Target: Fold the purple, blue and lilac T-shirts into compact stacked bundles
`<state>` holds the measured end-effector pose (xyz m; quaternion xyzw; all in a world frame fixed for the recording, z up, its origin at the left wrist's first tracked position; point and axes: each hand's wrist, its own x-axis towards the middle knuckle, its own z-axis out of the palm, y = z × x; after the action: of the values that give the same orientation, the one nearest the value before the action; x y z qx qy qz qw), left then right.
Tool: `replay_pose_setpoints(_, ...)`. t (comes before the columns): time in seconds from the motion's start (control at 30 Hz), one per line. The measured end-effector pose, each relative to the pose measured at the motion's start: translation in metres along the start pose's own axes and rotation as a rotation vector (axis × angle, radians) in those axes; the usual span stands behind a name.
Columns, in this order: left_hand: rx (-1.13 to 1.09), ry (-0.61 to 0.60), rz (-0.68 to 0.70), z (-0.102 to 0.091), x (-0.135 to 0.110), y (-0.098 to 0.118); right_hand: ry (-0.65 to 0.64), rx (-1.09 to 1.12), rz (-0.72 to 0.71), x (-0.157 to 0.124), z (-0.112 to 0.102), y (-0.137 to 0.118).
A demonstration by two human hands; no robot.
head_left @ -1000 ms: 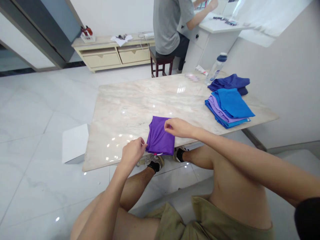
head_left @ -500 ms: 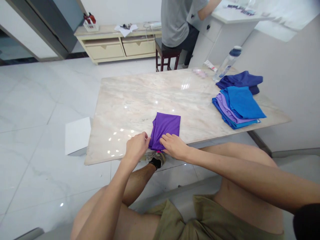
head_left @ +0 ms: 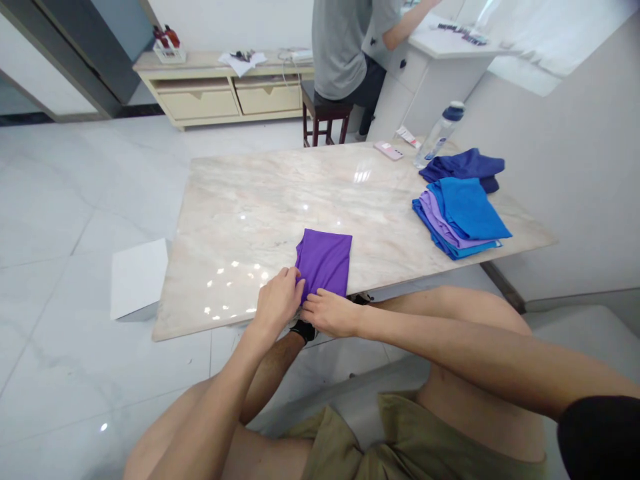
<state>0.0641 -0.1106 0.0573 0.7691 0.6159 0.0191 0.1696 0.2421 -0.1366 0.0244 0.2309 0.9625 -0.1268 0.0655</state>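
Note:
A folded purple cloth [head_left: 325,261] lies at the near edge of the marble table [head_left: 260,213]. My left hand [head_left: 278,300] pinches its near left corner, fingers closed on the fabric. Right beside it, my right hand [head_left: 331,312] grips the cloth's near edge, fingers curled. Both hands sit close together at the table's edge, above my knees.
A stack of folded blue and lilac cloths [head_left: 460,215] and a dark blue cloth [head_left: 465,167] lie at the table's right end, by a water bottle [head_left: 438,134] and a pink phone [head_left: 390,151]. Another person [head_left: 345,50] sits on a stool beyond. A white sheet [head_left: 139,278] lies on the floor.
My right hand slid from the cloth's top toward its near edge and now meets my left hand there. The cloth stays folded in place.

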Motion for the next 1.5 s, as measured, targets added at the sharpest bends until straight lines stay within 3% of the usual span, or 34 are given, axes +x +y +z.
replay_pose_setpoints(0.1,0.004,0.056,0.042,0.009,0.001,0.002,-0.031,0.056,-0.194,-0.002,-0.004,-0.007)
replay_pose_setpoints(0.17,0.003,0.099,0.037,0.015,0.004,0.002,-0.030,0.069,-0.234,-0.003,-0.010,-0.009)
replay_pose_setpoints(0.37,-0.016,-0.022,-0.128,0.021,0.015,-0.002,0.012,0.057,-0.187,-0.009,-0.022,-0.003)
replay_pose_setpoints(0.6,-0.005,-0.048,-0.230,0.012,0.019,-0.005,0.012,0.032,-0.166,-0.018,-0.023,0.005)
replay_pose_setpoints(0.73,-0.001,-0.120,-0.185,0.013,0.020,-0.006,-0.002,0.022,-0.170,-0.016,-0.024,0.004)
replay_pose_setpoints(0.87,-0.101,-0.103,-0.168,0.017,0.024,-0.013,0.027,0.030,-0.173,-0.016,-0.024,0.003)
replay_pose_setpoints(0.97,-0.149,-0.084,-0.189,0.017,0.027,-0.021,0.070,0.028,-0.092,-0.016,-0.031,0.010)
replay_pose_setpoints(1.1,-0.086,-0.098,-0.217,0.014,0.026,-0.024,0.208,0.022,0.238,-0.014,-0.042,0.033)
replay_pose_setpoints(1.17,-0.025,-0.111,-0.230,0.011,0.024,-0.022,0.296,0.038,0.388,-0.010,-0.038,0.045)
replay_pose_setpoints(1.23,0.055,-0.084,-0.226,0.007,0.020,-0.016,0.342,0.059,0.443,-0.007,-0.025,0.055)
replay_pose_setpoints(1.37,0.257,0.053,-0.067,0.006,0.001,0.006,0.321,0.144,0.348,-0.003,0.006,0.072)
replay_pose_setpoints(1.5,0.253,-0.088,0.096,0.018,-0.016,0.028,0.257,0.243,0.184,-0.004,0.011,0.099)
